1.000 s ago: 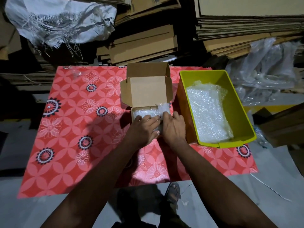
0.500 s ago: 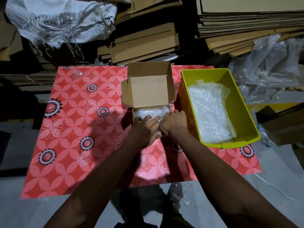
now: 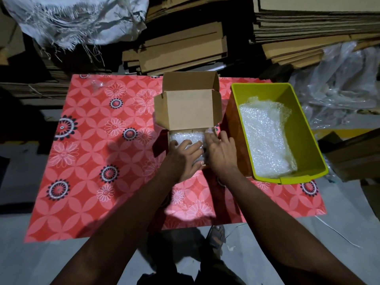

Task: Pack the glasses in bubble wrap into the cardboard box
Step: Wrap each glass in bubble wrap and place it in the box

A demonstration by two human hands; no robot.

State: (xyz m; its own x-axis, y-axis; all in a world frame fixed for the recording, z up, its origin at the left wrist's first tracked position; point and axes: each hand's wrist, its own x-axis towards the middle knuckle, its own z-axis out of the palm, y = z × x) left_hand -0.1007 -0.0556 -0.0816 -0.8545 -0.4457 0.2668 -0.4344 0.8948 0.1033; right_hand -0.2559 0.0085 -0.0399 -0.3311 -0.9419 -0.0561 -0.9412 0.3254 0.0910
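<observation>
A small cardboard box (image 3: 188,108) stands open in the middle of the table, its lid tipped back. Inside lies a bubble-wrapped bundle (image 3: 182,137); the glasses within it are hidden. My left hand (image 3: 184,159) lies flat on the bundle with fingers spread. My right hand (image 3: 222,152) presses the wrap at the box's right side with straight fingers, a tuft of wrap sticking up at its fingertips.
A yellow-green plastic bin (image 3: 296,128) with more bubble wrap (image 3: 267,140) stands right of the box. The table wears a red flowered cloth (image 3: 92,161). Stacks of flat cardboard (image 3: 181,48), a white sack (image 3: 78,19) and clear plastic bags (image 3: 345,83) crowd behind.
My right hand has opened from a curled grip on the wrap's edge and now lies flatter. My left hand has spread its fingers over the bundle. The box has not moved.
</observation>
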